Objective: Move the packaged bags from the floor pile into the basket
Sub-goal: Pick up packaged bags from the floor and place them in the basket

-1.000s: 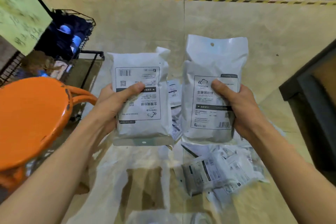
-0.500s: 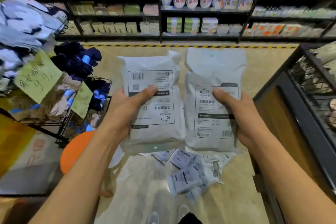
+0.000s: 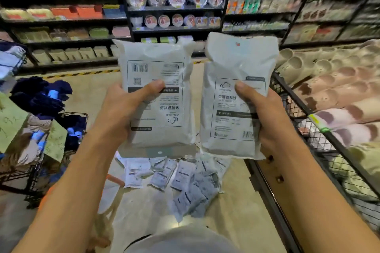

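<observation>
Gripping one white printed plastic packet [image 3: 158, 96] in left hand [image 3: 123, 109], another [image 3: 236, 96] in right hand [image 3: 265, 113]; floor pile [image 3: 181, 183] at lower centre unmoved, wire basket [image 3: 308, 129] at right awaiting both.

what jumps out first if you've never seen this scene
Two white plastic packaged bags with black printed labels fill the centre, the left bag gripped by the left hand, the right bag by the right hand. Below them lies a floor pile of small white packets; a black wire basket stands at right.
</observation>
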{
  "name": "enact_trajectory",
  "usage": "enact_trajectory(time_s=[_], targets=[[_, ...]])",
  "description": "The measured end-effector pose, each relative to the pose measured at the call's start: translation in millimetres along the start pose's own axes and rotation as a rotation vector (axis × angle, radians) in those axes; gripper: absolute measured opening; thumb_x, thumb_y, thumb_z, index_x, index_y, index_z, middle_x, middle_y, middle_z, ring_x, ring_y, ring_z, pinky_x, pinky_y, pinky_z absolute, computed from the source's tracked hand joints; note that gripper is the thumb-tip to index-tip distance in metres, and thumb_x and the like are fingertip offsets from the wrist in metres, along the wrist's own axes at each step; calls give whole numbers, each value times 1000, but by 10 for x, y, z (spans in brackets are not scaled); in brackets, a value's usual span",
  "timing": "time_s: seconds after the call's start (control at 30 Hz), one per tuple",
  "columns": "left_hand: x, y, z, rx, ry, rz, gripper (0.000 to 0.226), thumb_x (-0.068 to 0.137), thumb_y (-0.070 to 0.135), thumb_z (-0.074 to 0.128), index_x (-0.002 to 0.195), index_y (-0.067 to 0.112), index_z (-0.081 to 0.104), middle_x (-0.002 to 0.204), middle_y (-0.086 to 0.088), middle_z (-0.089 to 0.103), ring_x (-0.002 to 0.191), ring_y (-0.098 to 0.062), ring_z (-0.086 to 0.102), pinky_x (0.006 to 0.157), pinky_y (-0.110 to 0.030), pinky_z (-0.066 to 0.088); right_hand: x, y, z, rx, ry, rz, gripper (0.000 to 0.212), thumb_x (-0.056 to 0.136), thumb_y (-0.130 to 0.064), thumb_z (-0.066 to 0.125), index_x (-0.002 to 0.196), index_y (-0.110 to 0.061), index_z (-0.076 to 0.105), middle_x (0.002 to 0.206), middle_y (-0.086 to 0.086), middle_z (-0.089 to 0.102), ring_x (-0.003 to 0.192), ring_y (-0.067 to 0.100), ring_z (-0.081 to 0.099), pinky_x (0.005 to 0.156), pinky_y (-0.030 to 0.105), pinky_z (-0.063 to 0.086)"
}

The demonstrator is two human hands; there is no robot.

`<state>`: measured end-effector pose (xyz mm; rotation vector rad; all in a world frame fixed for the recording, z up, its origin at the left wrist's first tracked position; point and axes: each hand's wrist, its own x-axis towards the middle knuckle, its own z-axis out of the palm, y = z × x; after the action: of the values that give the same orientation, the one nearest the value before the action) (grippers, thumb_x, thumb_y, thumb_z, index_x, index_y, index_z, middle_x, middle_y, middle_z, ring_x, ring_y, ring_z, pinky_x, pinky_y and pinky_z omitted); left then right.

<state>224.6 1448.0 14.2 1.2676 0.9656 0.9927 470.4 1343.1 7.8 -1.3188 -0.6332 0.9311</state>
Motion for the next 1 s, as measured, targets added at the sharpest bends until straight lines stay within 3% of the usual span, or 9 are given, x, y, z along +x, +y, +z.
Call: enact_trajectory(time_s=[0.13,0.3,0.43,0.5,0.7,0.87,1.0], targets=[[-120,-15,61,6,-170,-15,47,68,37,83,111,19,76,104,-4,82,96,-23,79,83,-41,64,-520,28,-73,39,147,-32,31,94,-19,74,124,-13,70,106,6,81,95,24,80,73,36,64],[-316,-90,366,54,-391,-42,33,84,23,82,115,15,75,102,-3,82,92,-22,80,76,-37,65,-1413,182,-300,62,441,-64,37,94,-19,74,129,-12,67,110,6,81,97,24,79,75,36,64],[-739,-210,921,77,-639,-79,15,84,21,82,97,24,75,84,7,82,76,-11,79,62,-26,63,-2320,324,-589,89,724,-81,33,95,-16,72,128,-12,69,112,7,80,100,24,79,81,37,64],[-1091,-286,1227,75,-778,-104,15,85,19,82,96,24,74,85,7,82,76,-11,79,61,-24,62,-2821,367,-751,101,858,-85,33,95,-16,71,128,-11,68,113,8,80,101,25,78,82,37,65],[-2510,-440,2165,114,-1163,-123,26,81,23,85,105,21,76,95,4,82,88,-16,80,74,-33,63,-4527,464,-1209,155,1218,-131,31,95,-18,72,126,-15,69,107,3,82,95,20,79,75,32,65],[-4224,-510,2834,122,-1468,-138,20,83,16,83,101,20,76,92,1,82,86,-18,80,73,-33,64,-6200,647,-1538,165,1508,-190,33,94,-20,73,126,-15,70,113,3,80,102,22,78,88,40,64],[-5807,-568,3127,98,-1710,-129,17,85,13,81,99,22,75,89,6,82,83,-14,80,67,-27,62,-7630,792,-1686,177,1798,-205,33,90,-19,78,123,-14,72,109,3,81,99,23,79,86,42,65]])
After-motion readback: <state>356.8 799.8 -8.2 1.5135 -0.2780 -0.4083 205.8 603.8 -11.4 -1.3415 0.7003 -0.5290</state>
